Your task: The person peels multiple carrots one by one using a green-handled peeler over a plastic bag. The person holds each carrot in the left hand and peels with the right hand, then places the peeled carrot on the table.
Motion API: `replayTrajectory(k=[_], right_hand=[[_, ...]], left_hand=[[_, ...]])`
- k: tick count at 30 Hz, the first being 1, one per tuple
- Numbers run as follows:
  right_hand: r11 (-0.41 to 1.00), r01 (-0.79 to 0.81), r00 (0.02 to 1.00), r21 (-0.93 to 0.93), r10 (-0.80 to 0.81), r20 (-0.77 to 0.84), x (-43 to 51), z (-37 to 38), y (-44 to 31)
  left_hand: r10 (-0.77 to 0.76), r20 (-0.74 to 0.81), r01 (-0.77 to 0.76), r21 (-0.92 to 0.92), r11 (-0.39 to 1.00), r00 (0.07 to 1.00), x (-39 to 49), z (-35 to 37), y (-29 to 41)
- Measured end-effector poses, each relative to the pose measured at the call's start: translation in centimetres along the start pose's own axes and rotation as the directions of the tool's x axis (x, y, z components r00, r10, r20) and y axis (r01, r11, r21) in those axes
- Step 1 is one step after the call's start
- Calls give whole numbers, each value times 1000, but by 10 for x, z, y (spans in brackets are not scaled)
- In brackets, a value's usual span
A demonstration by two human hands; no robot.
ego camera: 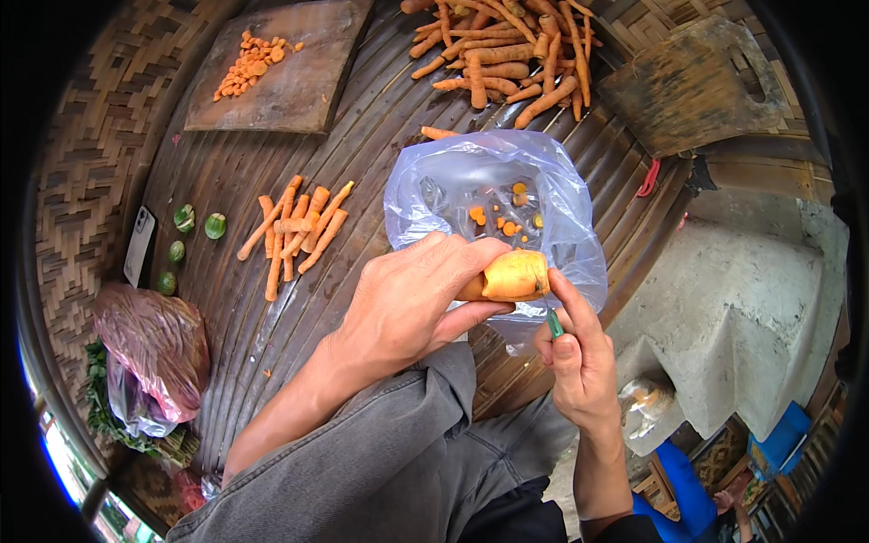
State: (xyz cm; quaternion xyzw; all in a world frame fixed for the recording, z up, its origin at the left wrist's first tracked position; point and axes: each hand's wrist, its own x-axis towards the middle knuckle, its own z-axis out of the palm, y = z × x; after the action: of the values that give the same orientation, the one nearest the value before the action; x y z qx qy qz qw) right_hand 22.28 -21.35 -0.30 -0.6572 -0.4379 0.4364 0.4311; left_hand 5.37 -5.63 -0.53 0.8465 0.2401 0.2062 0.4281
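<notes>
My left hand (421,292) grips a thick yellow-orange carrot (516,275) over a clear plastic bag. In my right hand (577,353) is a small knife with a green handle (555,324); its blade, mostly hidden, meets the carrot's cut end, where my index finger rests. The open plastic bag (414,183) lies beneath and beyond both hands, with several carrot pieces (509,229) inside. Left of it a small pile of carrots (299,227) lies on the slatted bamboo surface. A larger heap of carrots (502,54) is at the top.
A wooden board (271,108) holds sliced carrot at the upper left; another board (692,88) is at the upper right. Small green round vegetables (215,226), a phone (139,244) and plastic-wrapped goods (156,346) lie left. A cat (645,400) and a person in blue (679,489) are lower right.
</notes>
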Motion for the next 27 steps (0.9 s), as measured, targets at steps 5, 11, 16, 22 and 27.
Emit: replayTrajectory(k=[5,11,16,22,27], right_hand=[[999,-33,998,7,33,-47,0,3,-1],[993,-81,994,85,86,-60,-5,4,-2],[975,-189,978,113,198,-70,2,18,11],[919,-363,889,154,391,-239,19,7,-1],[869,-432,891,240,452,-35,28,-4,-12]], left_hand=[[49,-46,-45,83,996,998,-2,7,-3],[115,-76,-97,210,973,990,1,8,-1],[400,-7,-380,303,874,916,7,20,14],[146,-214,-150,-2,989,966,14,4,1],[-85,-143,44,-271,961,986,12,7,4]])
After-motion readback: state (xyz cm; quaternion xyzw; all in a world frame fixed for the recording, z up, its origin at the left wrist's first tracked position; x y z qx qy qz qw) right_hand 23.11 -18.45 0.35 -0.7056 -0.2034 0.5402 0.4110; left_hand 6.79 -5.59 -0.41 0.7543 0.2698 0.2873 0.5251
